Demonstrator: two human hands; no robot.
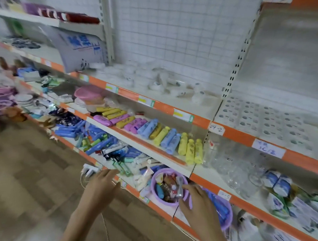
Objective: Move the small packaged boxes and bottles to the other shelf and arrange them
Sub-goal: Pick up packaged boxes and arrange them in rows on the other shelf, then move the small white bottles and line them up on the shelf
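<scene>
At about nine o'clock of the frame, the lower shelf (94, 157) carried a loose heap of blue tubes (68, 131) and small boxes, unsorted. The left hand (102, 183) hovered at seven o'clock, fingers straight and spread, holding nothing, just beside the shelf's orange edge. Above it, at the centre, a row of pink, yellow and blue bottles (155, 133) lay side by side on the middle shelf (137, 144), already in fair order.

At five o'clock the right hand (195, 202) reached into a purple basin (155, 180) full of small packets and tubes; its fingers seemed to pinch a silvery packet (179, 189), though blur made the grip hard to confirm. A second purple basin (226, 215) sat partly under that hand.

By my reading the work was mid-way: one row arranged, while the basin and the heap remained to be shifted.
</scene>
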